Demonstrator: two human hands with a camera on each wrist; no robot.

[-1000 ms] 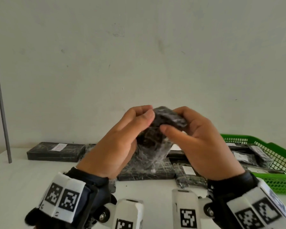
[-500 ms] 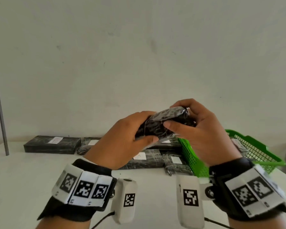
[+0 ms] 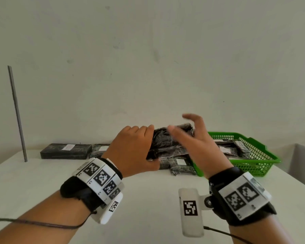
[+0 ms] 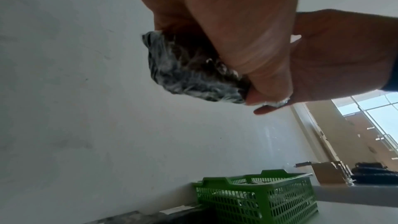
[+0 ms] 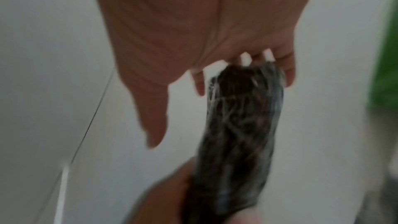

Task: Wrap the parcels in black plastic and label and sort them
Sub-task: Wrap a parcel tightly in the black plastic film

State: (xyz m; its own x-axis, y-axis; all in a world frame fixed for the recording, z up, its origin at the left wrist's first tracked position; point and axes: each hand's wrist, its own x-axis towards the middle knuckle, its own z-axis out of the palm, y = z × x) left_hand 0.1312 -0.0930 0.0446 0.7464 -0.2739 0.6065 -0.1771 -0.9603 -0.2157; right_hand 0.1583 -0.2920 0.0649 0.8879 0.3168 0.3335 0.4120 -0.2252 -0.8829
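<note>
A parcel wrapped in black plastic point(image 3: 165, 140) is held level above the table, in front of the wall. My left hand point(image 3: 139, 147) grips its left end, fingers over the top and thumb underneath, as the left wrist view shows on the parcel point(image 4: 193, 74). My right hand point(image 3: 192, 132) is at its right end with thumb and fingers spread and straight. In the right wrist view the right fingertips point(image 5: 288, 77) touch the far end of the parcel point(image 5: 241, 125), while the thumb stands clear of it.
A green mesh basket point(image 3: 264, 161) holding wrapped parcels stands at the right, near the table's right edge. More labelled black parcels point(image 3: 65, 151) lie in a row along the wall. A thin metal rod point(image 3: 16, 111) stands upright at the far left.
The parcel has turned from tilted to lying level and sits lower. My right hand has let go its grip and spread its fingers. The left hand still holds the parcel.
</note>
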